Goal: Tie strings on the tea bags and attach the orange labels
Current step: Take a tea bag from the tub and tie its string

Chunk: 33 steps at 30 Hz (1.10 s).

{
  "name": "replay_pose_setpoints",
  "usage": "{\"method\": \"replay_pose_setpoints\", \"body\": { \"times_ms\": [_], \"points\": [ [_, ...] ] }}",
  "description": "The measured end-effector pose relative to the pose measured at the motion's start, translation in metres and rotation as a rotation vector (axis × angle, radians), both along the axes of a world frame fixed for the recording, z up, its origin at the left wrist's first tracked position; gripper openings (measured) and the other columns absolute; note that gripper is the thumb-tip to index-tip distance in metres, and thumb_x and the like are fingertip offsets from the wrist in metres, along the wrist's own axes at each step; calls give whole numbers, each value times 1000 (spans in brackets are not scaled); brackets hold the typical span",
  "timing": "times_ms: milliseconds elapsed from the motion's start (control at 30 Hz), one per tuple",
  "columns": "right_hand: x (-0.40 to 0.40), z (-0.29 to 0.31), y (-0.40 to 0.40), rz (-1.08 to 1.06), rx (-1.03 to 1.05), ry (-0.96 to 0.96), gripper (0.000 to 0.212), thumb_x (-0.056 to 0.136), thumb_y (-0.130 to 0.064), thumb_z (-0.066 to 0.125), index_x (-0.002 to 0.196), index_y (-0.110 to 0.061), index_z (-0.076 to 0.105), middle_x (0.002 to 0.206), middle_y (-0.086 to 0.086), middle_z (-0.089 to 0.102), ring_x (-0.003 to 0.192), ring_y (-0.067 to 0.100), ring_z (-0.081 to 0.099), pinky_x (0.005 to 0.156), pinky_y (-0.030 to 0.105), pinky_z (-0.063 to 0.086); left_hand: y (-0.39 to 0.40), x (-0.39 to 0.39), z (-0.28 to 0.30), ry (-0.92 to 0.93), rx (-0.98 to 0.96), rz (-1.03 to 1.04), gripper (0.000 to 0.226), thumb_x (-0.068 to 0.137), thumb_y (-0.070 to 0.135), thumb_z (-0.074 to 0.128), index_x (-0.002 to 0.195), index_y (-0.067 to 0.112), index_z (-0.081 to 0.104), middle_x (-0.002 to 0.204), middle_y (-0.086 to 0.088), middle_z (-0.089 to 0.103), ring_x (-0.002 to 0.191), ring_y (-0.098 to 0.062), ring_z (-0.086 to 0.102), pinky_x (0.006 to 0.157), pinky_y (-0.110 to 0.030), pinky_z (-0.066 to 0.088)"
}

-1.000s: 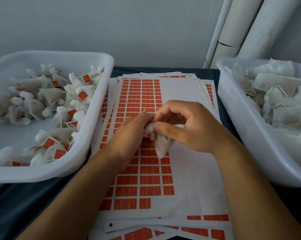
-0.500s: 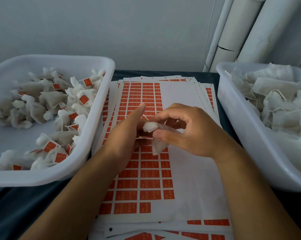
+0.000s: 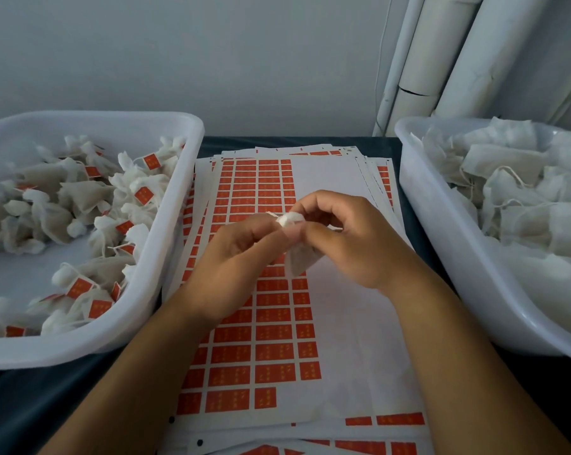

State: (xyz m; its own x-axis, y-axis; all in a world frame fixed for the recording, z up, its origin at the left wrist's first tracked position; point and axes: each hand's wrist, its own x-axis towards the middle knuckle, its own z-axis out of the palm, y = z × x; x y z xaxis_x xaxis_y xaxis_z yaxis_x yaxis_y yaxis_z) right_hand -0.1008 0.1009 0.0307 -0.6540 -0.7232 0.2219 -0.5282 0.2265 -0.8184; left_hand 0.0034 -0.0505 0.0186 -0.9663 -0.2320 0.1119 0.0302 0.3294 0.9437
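Observation:
A white tea bag (image 3: 299,259) hangs between both hands above the stack of orange label sheets (image 3: 272,323). My right hand (image 3: 349,239) pinches the bag's gathered top with thumb and forefinger. My left hand (image 3: 231,257) touches the same neck from the left, its fingertips pinched on the gathered top or its string; the thin string itself is barely visible. The bag's body points down and to the right, just above the top sheet.
A white tub (image 3: 166,274) on the left holds several tied tea bags with orange labels. A second white tub (image 3: 441,244) on the right holds untied tea bags with loose strings. White pipes (image 3: 441,60) stand at the back right against the grey wall.
Both hands rose slightly and drew together at the bag's neck. My left hand's forefinger, stretched out half a second ago, is now curled onto the gathered top.

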Motion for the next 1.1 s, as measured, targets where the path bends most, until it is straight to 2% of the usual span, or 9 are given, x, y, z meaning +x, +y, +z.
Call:
{"method": "replay_pose_setpoints", "body": {
  "times_ms": [100,300,433,533,600,700,833,967,1100],
  "points": [
    [1,0,-1,2,-32,-55,10,100,-25,61,97,-29,69,89,-15,67,93,6,63,77,20,57,1,-2,-2,13,0,4,29,100,33,56,98,13,77,99,-4,72,96,-25,66,85,-38,58],
    [3,0,-4,5,-153,-223,13,98,-29,57,94,-26,70,89,-12,70,95,7,67,75,20,57,3,-2,-2,64,141,26,31,90,41,57,102,21,79,99,3,76,99,-18,70,82,-19,57],
    [4,-1,-5,3,-182,-322,20,102,-27,53,94,-27,70,92,-11,70,101,11,67,86,33,62,8,-3,-3,118,199,85,29,86,45,61,95,26,80,100,5,76,100,-21,69,82,-25,60],
    [4,-1,-7,-4,-199,-384,21,103,-28,51,98,-24,70,95,-8,71,105,17,67,89,38,62,12,-4,-4,170,220,141,27,86,42,64,96,22,80,97,6,76,98,-17,70,76,-18,57],
    [5,-1,-7,-5,-222,-426,20,98,-33,52,98,-24,70,94,-10,71,103,16,68,85,34,61,12,-4,-3,205,253,175,26,86,38,66,97,18,79,96,4,77,95,-17,72,76,-20,58],
    [6,0,-8,-5,-252,-485,18,100,-31,54,97,-24,70,90,-11,69,95,11,68,81,28,56,10,-3,-3,236,241,196,24,87,35,69,98,16,78,99,-2,77,97,-24,73,86,-34,61],
    [8,0,-7,1,-299,-624,19,104,-23,52,102,-18,70,92,-4,68,95,15,65,79,28,55,12,-3,-2,247,207,260,18,86,37,71,93,21,78,95,5,76,94,-18,73,81,-28,61],
    [11,1,-7,11,-368,-831,20,101,-23,54,107,-15,72,108,10,67,108,26,63,92,42,58,12,-4,-2,231,117,310,21,83,47,69,89,29,76,94,13,73,94,-13,71,80,-29,62],
    [12,2,-7,41,-402,-1017,48,89,-25,60,133,-6,62,139,23,58,132,38,55,108,54,48,12,-4,-3,248,-29,336,15,86,51,67,85,36,72,92,18,70,97,-10,68,79,-22,58]
  ]
}}
